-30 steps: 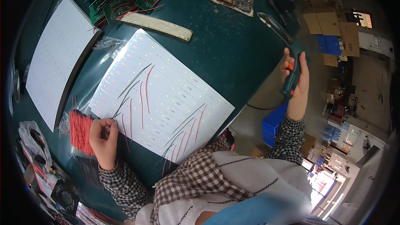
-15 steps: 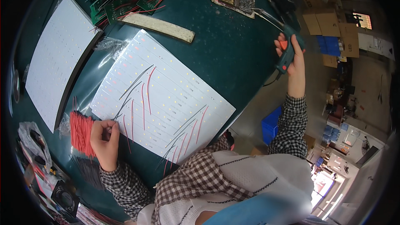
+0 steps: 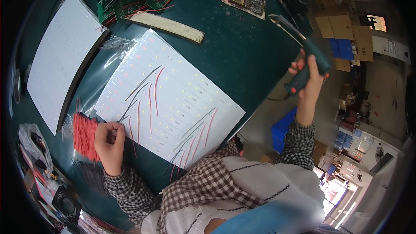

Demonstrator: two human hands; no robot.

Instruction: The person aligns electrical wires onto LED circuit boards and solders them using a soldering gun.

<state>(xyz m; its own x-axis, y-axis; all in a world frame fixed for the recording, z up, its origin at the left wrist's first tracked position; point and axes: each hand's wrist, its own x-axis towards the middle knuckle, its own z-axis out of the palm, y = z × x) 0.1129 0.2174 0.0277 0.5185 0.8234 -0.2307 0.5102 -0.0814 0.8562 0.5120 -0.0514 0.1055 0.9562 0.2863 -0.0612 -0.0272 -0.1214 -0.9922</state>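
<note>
Beyond the white LED panel's [image 3: 173, 104] far right corner, the right hand [image 3: 308, 78] clenches a soldering iron [image 3: 303, 56], tip slanting away from the panel. Nearer, the left hand [image 3: 109, 141] pinches a wire at the panel's near-left edge, beside the red wire bundle [image 3: 84, 135].

Dark-teal soldering iron [image 3: 308, 63] with red button, gripped upright-tilted in right hand [image 3: 308, 78] off the surface edge, metal tip pointing up-left. Bundle of short red wires [image 3: 84, 135] lying flat beside white LED panel [image 3: 173, 99], touching left hand [image 3: 109, 141].
</note>
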